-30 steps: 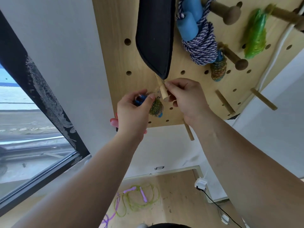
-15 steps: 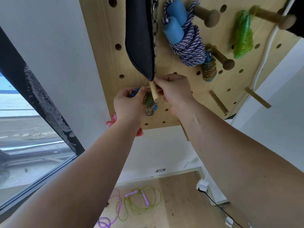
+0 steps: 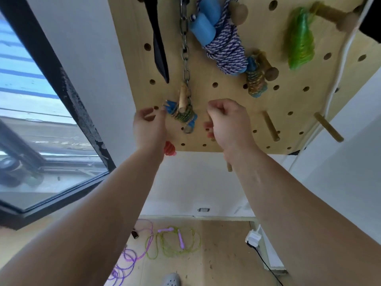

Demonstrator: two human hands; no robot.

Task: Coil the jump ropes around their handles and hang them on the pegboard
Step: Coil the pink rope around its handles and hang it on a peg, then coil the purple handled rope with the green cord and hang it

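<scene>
Pegboard point(image 3: 206, 131): pale wood, matt, smooth face. Peg point(image 3: 182, 99): bare wooden dowel, matt. Chain point(image 3: 185, 54): grey metal links, dull sheen. Green-yellow jump rope point(image 3: 183, 115): braided cord, rough weave; handles blue, plastic by look. Blue-white rope point(image 3: 224, 50): twisted cord; handles matt blue, foam-like. Green rope point(image 3: 301, 46): translucent plastic, glossy. Black strap point(image 3: 159, 48): cloth, matt. Floor point(image 3: 226, 254): speckled board, rough.

no legible txt, no labels, no nos.
</scene>
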